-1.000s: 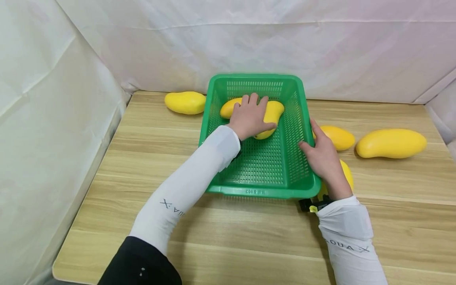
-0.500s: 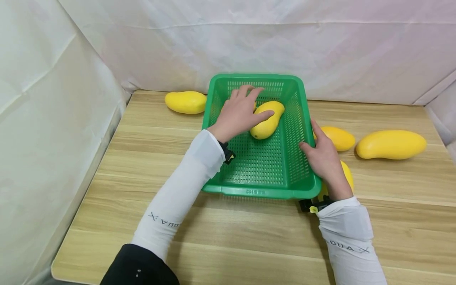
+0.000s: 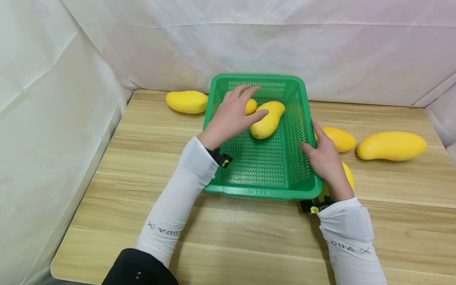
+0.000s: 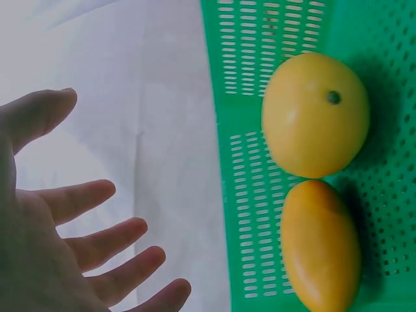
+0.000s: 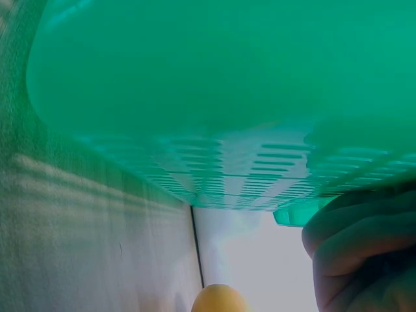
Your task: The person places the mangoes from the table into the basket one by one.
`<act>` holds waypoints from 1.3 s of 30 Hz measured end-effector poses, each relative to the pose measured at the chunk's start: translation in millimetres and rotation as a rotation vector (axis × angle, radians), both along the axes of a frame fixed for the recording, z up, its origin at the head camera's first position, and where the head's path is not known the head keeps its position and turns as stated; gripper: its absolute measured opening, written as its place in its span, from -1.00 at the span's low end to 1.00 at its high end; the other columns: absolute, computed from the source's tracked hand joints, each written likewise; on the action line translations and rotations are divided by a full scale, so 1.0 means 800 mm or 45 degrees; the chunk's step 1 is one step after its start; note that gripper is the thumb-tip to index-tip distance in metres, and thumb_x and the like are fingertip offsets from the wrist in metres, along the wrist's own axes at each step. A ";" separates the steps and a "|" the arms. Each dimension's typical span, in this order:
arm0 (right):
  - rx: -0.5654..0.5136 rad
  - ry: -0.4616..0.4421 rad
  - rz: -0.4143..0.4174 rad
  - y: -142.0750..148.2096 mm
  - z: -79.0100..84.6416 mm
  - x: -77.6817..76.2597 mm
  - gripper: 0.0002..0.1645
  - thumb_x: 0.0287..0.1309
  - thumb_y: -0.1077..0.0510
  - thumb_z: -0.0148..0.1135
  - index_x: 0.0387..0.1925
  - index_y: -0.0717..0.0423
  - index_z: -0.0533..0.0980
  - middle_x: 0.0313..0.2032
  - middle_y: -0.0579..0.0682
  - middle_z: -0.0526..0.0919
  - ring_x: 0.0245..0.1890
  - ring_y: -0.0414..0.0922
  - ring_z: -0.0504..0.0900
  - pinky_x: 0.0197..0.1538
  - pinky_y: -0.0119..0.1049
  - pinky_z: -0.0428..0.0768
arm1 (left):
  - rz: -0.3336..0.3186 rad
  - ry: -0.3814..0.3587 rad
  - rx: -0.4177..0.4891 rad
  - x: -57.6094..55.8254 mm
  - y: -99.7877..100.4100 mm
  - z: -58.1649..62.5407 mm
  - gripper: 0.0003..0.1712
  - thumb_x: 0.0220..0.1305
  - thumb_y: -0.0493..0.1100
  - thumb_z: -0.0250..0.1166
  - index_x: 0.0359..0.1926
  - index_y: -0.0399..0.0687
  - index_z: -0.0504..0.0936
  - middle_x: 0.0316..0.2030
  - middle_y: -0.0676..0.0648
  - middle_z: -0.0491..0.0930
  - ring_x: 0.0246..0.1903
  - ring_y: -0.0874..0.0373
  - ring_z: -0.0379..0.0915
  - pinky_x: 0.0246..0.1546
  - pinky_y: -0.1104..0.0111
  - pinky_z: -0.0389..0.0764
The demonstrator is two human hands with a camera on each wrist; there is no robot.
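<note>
A green perforated plastic basket [image 3: 263,192] sits at the middle of the table. Inside, toward its back, lie two yellow mangoes: a larger one [image 3: 268,120] with a stem spot, and another [image 3: 251,106] partly hidden behind my left hand [image 3: 229,116]. That hand hovers over the basket's left side, fingers spread and thumb apart, holding nothing. In the left wrist view, the two mangoes [image 4: 315,117] rest end to end, apart from the fingers. My right hand [image 3: 325,158] grips the basket's right rim, thumb inside; the right wrist view shows its curled fingers [image 5: 351,244] outside the wall.
One mango [image 3: 187,102] lies left of the basket against the back. To the right are more mangoes, one [image 3: 338,139] beside the right hand, a long one [image 3: 392,146] farther out, and one [image 3: 348,176] partly under the right wrist. White cloth [image 3: 228,43] walls the table's back.
My left hand has lifted off the mangoes and drawn back to the left, uncovering the larger one. My right hand and the basket have stayed in place.
</note>
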State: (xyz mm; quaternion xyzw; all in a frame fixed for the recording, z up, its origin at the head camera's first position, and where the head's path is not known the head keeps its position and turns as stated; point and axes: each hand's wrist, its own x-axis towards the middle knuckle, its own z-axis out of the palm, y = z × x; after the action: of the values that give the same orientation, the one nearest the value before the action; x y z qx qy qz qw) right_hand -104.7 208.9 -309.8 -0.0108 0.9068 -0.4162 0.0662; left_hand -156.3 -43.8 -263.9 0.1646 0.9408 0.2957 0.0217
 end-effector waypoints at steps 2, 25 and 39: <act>0.002 0.002 -0.002 0.000 0.000 0.000 -0.17 0.33 0.17 -0.05 0.49 -0.06 -0.20 -0.24 0.41 0.59 -0.52 -0.02 0.65 -0.52 -0.24 0.66 | 0.001 -0.011 0.050 0.003 -0.003 0.003 -0.15 0.23 0.42 -0.03 0.45 0.25 0.05 0.43 0.09 -0.04 0.37 0.12 -0.18 0.31 0.14 0.17; -0.010 -0.006 -0.028 0.004 0.002 0.002 -0.17 0.33 0.18 -0.04 0.49 -0.13 -0.18 -0.22 0.41 0.58 -0.52 -0.03 0.65 -0.52 -0.24 0.65 | 0.117 0.094 0.395 0.026 -0.062 0.028 -0.22 0.25 0.30 0.08 0.43 0.27 0.10 0.39 0.21 0.05 0.34 0.37 -0.13 0.35 0.24 0.03; -0.013 -0.005 -0.026 0.005 0.000 0.003 -0.17 0.32 0.18 -0.04 0.49 -0.08 -0.17 -0.24 0.41 0.60 -0.53 -0.03 0.65 -0.52 -0.25 0.65 | 0.310 0.029 0.655 0.044 -0.104 0.033 -0.34 0.37 0.09 0.06 0.43 0.12 0.14 0.38 0.05 0.12 0.29 0.22 0.03 0.29 0.23 0.10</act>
State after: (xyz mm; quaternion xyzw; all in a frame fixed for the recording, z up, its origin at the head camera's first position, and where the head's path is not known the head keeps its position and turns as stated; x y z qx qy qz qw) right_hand -102.2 212.6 -309.7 -0.0012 0.9045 -0.4216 0.0639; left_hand -121.3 -127.0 -237.2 0.0539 0.8479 0.5232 -0.0670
